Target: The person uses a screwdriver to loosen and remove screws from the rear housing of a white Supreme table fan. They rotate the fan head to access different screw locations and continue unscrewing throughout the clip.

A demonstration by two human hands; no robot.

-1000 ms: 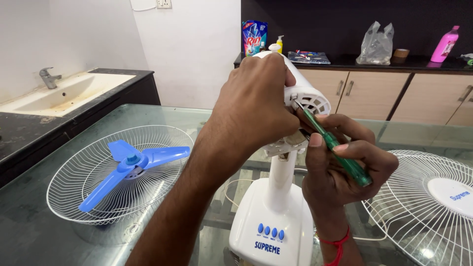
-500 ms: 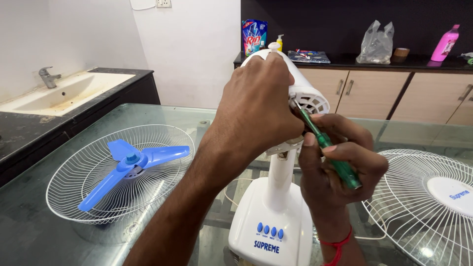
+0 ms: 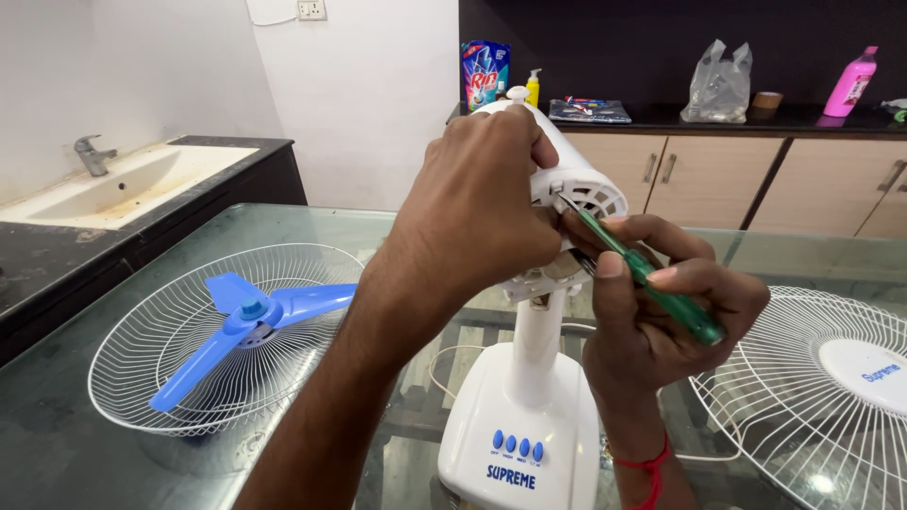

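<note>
Glass-topped bench (image 3: 283, 222) carrying white plastic fan motor housing (image 3: 581, 179), left hand (image 3: 477, 203) clenched over it, right hand (image 3: 661, 312) fingers grasping green-handled screwdriver (image 3: 652, 279) at its vent; probable slip off the screw if angled, gouging plastic or jabbing the steadying hand.

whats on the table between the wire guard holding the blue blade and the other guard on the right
The white fan base with its column and motor housing stands between them, in the head view.

Fan motor (image 3: 567, 179) between two grilles (image 3: 189, 349) (blade (image 3: 250, 321) in the left one).
</note>
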